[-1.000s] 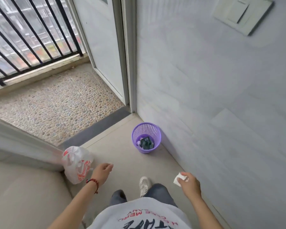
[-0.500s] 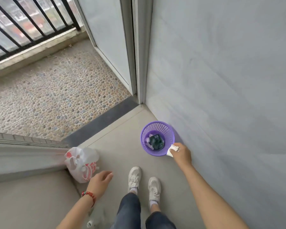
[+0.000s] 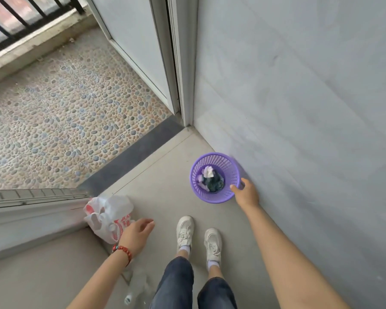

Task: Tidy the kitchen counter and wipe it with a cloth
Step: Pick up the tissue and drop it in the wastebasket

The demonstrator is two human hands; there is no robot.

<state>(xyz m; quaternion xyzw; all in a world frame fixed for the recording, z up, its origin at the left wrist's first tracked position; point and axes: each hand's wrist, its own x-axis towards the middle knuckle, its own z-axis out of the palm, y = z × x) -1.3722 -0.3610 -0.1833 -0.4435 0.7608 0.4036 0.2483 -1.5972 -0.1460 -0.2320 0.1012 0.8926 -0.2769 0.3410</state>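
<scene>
The white tissue (image 3: 208, 172) has left the right hand (image 3: 246, 194) — now lying in the purple basket (image 3: 231, 175).

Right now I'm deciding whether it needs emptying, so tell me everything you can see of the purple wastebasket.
The purple wastebasket is small, round, of perforated plastic as it looks, standing upright on the floor close to the wall. Inside lie a crumpled white tissue and some dark rubbish, well below the rim. The right hand is at its near rim, fingers open; contact is unclear.

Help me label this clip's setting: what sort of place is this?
Probably a home's floor corner by a balcony doorway: a purple wastebasket against the wall, a pebble-tiled balcony floor with railing, and a plastic bag.
</scene>
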